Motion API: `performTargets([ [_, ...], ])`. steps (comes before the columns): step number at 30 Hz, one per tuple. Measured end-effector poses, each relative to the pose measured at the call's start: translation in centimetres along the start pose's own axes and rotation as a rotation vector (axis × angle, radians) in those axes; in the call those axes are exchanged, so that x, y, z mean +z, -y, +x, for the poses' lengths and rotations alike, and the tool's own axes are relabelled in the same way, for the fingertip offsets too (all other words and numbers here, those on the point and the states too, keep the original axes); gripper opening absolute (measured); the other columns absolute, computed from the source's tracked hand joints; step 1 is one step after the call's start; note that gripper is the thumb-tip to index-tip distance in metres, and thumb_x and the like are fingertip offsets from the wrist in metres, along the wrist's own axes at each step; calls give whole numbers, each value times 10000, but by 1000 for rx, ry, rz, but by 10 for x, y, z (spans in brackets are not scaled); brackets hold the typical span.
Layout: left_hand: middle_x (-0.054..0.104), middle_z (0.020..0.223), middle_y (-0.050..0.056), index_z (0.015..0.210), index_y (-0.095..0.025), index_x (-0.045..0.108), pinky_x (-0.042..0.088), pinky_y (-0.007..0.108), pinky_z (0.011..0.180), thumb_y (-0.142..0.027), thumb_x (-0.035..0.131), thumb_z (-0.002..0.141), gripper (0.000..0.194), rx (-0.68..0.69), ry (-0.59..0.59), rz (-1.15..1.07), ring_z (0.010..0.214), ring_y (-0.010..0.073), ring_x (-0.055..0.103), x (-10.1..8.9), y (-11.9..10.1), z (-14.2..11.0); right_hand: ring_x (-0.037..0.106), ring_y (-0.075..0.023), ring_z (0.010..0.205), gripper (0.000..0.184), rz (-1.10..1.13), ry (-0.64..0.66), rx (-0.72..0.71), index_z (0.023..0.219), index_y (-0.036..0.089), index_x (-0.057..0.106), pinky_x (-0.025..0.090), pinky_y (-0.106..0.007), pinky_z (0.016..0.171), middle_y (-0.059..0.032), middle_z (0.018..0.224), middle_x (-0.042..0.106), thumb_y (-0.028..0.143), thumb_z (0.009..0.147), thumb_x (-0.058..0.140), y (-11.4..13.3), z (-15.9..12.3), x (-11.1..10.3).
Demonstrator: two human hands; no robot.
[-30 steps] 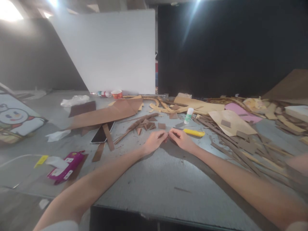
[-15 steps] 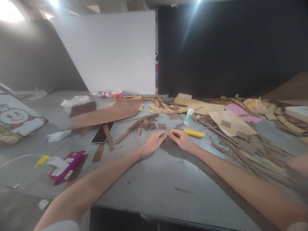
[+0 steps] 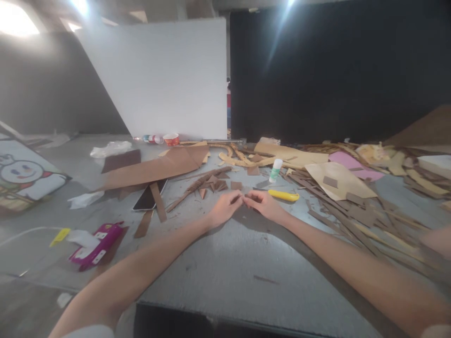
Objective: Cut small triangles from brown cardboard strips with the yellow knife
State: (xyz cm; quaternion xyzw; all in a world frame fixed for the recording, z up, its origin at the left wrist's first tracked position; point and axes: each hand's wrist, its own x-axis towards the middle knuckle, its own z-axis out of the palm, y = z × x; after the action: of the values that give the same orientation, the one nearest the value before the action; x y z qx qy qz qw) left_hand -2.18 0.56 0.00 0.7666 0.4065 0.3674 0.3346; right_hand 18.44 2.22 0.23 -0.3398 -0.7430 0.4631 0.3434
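Note:
My left hand [image 3: 227,206] and my right hand [image 3: 261,203] meet fingertip to fingertip above the middle of the grey table. Both are closed in a pinch, and whatever sits between the fingers is too small and too hidden to make out. Just beyond them lies a small brown square of paper [image 3: 236,186]. A yellow cutter knife [image 3: 283,195] rests right beside my right hand. Behind the knife a white and green glue stick [image 3: 276,170] stands upright. Left of my hands are several folded brown paper cones [image 3: 214,183] and a wrapped brown paper twig [image 3: 197,186].
Brown strips and scraps [image 3: 362,216] cover the right side, with part of another person's arm [image 3: 437,241] at the edge. To the left lie a phone [image 3: 144,199] under brown paper [image 3: 158,169] and a purple tissue pack [image 3: 97,244]. A red cup [image 3: 171,139] stands behind.
My fingertips have shifted very slightly, with my left thumb and fingers showing a wider gap behind the pinch. Everything on the table stays in place.

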Motion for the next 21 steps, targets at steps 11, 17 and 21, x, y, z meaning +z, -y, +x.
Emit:
performTargets([
  [11,501,690,-32,759,-201,512,350,275,698,-471,477,1047,396,-31,43,-115,687,144,473,-1,6,4,409,-115,573,546,2,-15,-39,743,202,597,306,-271,553,31,655,534,705,947,655,-7,0,0],
  [17,502,682,-37,772,-204,517,353,276,689,-471,477,1049,387,-33,32,-137,668,143,481,-1,9,4,444,-126,586,546,1,-32,-42,734,207,595,332,-274,560,22,660,557,695,979,608,-2,0,2],
  [21,506,677,-37,757,-204,505,356,273,691,-462,485,1045,387,-19,34,-120,670,141,485,-1,8,4,433,-126,582,544,-3,-31,-48,719,209,582,330,-275,562,28,649,533,678,995,596,-4,0,2],
])
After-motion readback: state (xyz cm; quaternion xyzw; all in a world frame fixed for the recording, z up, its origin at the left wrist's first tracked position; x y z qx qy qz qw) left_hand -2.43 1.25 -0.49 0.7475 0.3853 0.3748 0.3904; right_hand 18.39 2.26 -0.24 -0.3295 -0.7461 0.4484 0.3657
